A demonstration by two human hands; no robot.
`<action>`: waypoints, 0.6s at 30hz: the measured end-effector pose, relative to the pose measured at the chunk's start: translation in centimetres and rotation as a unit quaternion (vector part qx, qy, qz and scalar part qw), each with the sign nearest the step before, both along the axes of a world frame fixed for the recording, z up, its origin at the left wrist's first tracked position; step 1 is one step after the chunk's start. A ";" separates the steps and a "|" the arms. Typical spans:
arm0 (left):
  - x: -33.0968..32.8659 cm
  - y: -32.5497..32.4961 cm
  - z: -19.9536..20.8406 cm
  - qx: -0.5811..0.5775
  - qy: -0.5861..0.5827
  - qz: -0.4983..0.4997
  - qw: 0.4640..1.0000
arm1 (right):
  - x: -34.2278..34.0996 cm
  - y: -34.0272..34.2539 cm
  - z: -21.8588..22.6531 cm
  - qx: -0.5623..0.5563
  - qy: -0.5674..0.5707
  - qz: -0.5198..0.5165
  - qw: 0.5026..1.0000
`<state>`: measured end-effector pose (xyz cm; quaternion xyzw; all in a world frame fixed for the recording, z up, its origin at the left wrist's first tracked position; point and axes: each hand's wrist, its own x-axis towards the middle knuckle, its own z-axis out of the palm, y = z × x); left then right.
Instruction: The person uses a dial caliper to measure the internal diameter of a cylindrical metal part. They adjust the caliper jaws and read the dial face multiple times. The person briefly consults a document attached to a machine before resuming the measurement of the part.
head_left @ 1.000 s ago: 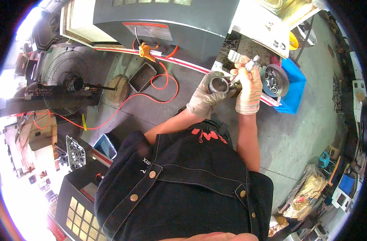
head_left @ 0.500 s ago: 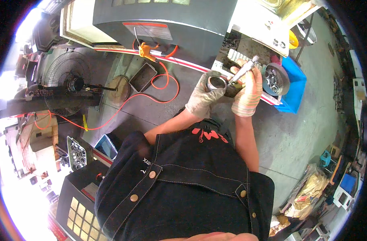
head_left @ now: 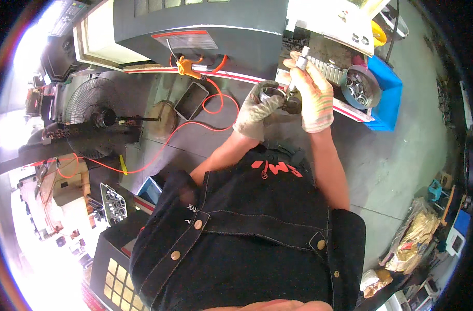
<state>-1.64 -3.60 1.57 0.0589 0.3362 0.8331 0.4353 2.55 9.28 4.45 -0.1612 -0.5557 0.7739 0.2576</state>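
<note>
A short metal ring (head_left: 271, 94) is gripped in my gloved left hand (head_left: 252, 113), its round opening facing up. My gloved right hand (head_left: 317, 101) holds a micrometer (head_left: 300, 67) by its silver barrel, which tilts up and away from me. The micrometer's dark frame end is close beside the ring; whether they touch I cannot tell. My right fingertips are up around the barrel. Just right of this hand, a round metal basin (head_left: 373, 85) contains many similar metal rings.
A blue crate (head_left: 390, 106) stands under the basin. Ahead is a dark grey machine (head_left: 195, 20) with an orange air gun (head_left: 185, 66) and its orange hose (head_left: 195, 124). A floor fan (head_left: 94, 116), a rectangular tray (head_left: 180, 109) and a tray of rings (head_left: 108, 199) lie leftward.
The micrometer has swung more upright, and my right fingers have shifted up along its barrel. Both hands have moved slightly up in view; the left still holds the ring.
</note>
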 end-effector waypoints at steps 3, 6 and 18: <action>-0.3 -0.4 -0.1 -0.014 -0.003 -0.016 1.000 | -0.2 0.3 -0.1 -0.034 -0.015 0.037 0.999; -0.4 -0.3 -0.7 0.011 -0.012 -0.019 1.000 | -0.5 0.3 -0.5 -0.060 -0.016 0.047 0.997; 0.3 -0.1 -0.1 -0.044 -0.002 -0.011 0.999 | -0.3 0.5 -1.2 -0.099 -0.012 0.029 0.995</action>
